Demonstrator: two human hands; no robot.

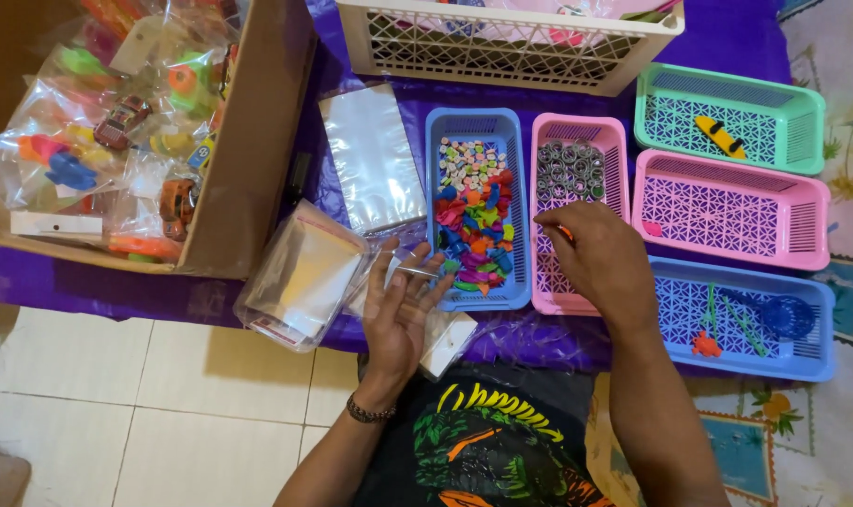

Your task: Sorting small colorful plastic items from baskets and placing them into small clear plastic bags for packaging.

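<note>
My left hand [400, 310] lies palm up over the purple cloth, with a small clear plastic bag [403, 272] held across its fingers. My right hand [600, 258] reaches into the middle pink basket [576, 131], fingers closed around a small orange piece at its near half. Grey rings [570, 169] fill the far half of that basket. To the left of it stands a blue basket [476, 127] of small colourful toys [473, 221].
A stack of clear bags [370, 155] and a packet of white cards [299, 277] lie left of the baskets. A cardboard box [248, 160] holds bagged toys. A green basket [727, 117], pink basket [731, 208], blue basket [741, 319] sit right; a white crate [501, 42] behind.
</note>
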